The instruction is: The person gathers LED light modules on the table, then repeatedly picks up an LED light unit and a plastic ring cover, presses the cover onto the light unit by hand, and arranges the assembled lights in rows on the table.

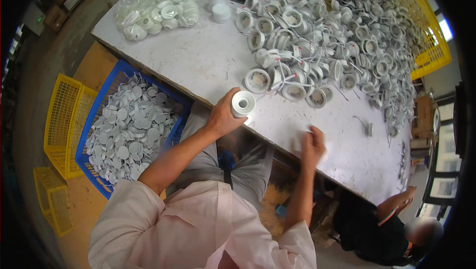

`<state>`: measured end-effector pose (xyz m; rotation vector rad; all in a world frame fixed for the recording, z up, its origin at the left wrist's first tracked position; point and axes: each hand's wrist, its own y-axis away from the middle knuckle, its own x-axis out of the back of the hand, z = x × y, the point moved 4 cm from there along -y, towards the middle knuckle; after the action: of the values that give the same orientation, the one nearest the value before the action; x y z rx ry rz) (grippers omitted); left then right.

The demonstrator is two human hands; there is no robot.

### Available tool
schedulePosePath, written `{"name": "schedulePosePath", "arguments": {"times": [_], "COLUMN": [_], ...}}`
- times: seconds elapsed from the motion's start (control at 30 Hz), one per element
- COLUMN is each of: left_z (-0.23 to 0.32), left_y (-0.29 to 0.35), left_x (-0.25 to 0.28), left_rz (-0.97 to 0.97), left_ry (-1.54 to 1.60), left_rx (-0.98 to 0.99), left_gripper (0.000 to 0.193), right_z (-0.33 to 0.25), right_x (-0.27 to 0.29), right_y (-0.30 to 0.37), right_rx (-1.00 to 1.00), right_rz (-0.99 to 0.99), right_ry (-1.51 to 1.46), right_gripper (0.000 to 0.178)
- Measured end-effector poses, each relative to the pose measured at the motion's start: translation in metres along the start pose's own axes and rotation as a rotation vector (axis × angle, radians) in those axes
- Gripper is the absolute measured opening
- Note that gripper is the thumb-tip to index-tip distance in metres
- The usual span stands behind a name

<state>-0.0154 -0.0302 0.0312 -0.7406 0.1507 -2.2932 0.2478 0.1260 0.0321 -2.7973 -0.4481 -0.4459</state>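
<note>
My left hand is closed around a white round plastic housing, held at the table's near edge. Its open face points up and shows a ring with a dark hole in the middle. To the right, my right hand is over the table edge, its fingers curled together and partly blurred. A pale smear shows beside those fingers, too blurred to name. Just beyond my left hand lie several white round cup-shaped parts with short wires, at the front of a large heap.
A blue crate of white disc-shaped parts stands at left, beside yellow crates. On the white table are a clear bag of white parts and stacked white cylinders. A yellow basket stands far right; another person sits lower right.
</note>
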Motion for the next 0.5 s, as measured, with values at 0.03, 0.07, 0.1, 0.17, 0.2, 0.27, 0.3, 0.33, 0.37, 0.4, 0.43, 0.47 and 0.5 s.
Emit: {"name": "schedulePosePath", "arguments": {"times": [0.03, 0.07, 0.1, 0.17, 0.2, 0.27, 0.3, 0.33, 0.37, 0.4, 0.43, 0.47, 0.5], "left_z": [0.005, 0.011, 0.016, 0.022, 0.025, 0.029, 0.031, 0.032, 0.032, 0.035, 0.035, 0.035, 0.04], "left_y": [0.002, 0.002, 0.003, 0.006, 0.007, 0.007, 0.005, 0.003, 0.0, -0.003, -0.004, -0.004, -0.006], "left_x": [-0.006, -0.014, -0.022, -0.035, -0.04, -0.052, -0.058, -0.064, -0.07, -0.073, -0.073, -0.073, -0.072], "left_rz": [-0.003, -0.031, -0.058, -0.078, -0.086, -0.107, -0.101, -0.117, -0.133, -0.122, -0.121, -0.144, -0.171], "left_ry": [0.006, 0.034, 0.057, 0.08, 0.072, 0.032, 0.036, 0.059, 0.08, 0.051, 0.054, 0.079, 0.102], "left_rx": [-0.004, 0.005, 0.015, -0.004, -0.055, -0.121, -0.122, -0.114, -0.106, -0.12, -0.118, -0.108, -0.101], "left_gripper": [0.08, 0.079, 0.079, 0.078, 0.077, 0.075, 0.075, 0.075, 0.075, 0.077, 0.077, 0.079, 0.08], "right_z": [-0.025, -0.044, -0.055, -0.065, -0.07, -0.073, -0.073, -0.072, -0.072, -0.071, -0.07, -0.068, -0.067], "right_x": [-0.028, -0.047, -0.062, -0.077, -0.082, -0.085, -0.083, -0.08, -0.076, -0.073, -0.07, -0.067, -0.064], "right_y": [0.003, 0.007, 0.009, 0.008, 0.007, 0.004, 0.003, 0.001, -0.002, -0.004, -0.005, -0.006, -0.008], "right_rx": [0.093, 0.128, 0.179, 0.192, 0.234, 0.257, 0.263, 0.274, 0.285, 0.263, 0.264, 0.258, 0.25], "right_rz": [-0.099, -0.177, -0.236, -0.274, -0.284, -0.279, -0.282, -0.258, -0.235, -0.213, -0.214, -0.213, -0.206], "right_ry": [-0.039, -0.078, -0.11, -0.086, -0.039, 0.042, 0.046, 0.073, 0.099, 0.132, 0.134, 0.157, 0.177], "right_gripper": [0.033, 0.041, 0.053, 0.064, 0.067, 0.074, 0.074, 0.074, 0.073, 0.071, 0.071, 0.07, 0.069]}}
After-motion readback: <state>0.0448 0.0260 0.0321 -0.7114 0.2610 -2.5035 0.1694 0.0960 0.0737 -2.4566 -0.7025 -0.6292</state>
